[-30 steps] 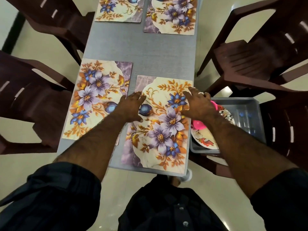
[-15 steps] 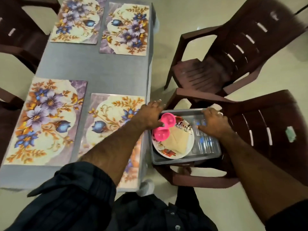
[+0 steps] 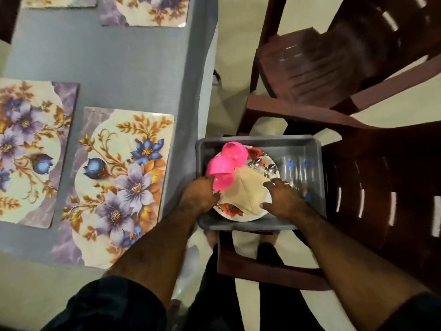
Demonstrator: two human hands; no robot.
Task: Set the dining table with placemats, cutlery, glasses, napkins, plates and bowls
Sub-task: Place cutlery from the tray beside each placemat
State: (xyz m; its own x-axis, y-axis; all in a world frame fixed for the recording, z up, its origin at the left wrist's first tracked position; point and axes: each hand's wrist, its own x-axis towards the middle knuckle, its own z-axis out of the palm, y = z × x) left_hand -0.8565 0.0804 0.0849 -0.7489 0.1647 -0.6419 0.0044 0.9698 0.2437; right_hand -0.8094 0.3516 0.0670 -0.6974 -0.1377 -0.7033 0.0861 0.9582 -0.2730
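Far placemats cropped at top edge, cutlery blurred, glasses indistinct

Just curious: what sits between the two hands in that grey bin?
In the head view, folded beige napkins on a floral plate lie between the left hand and right hand.

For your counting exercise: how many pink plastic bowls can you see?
2. One pink plastic bowl lies at the far side of the floral plate; the other sits nearer, beside the left hand. Others may be hidden.
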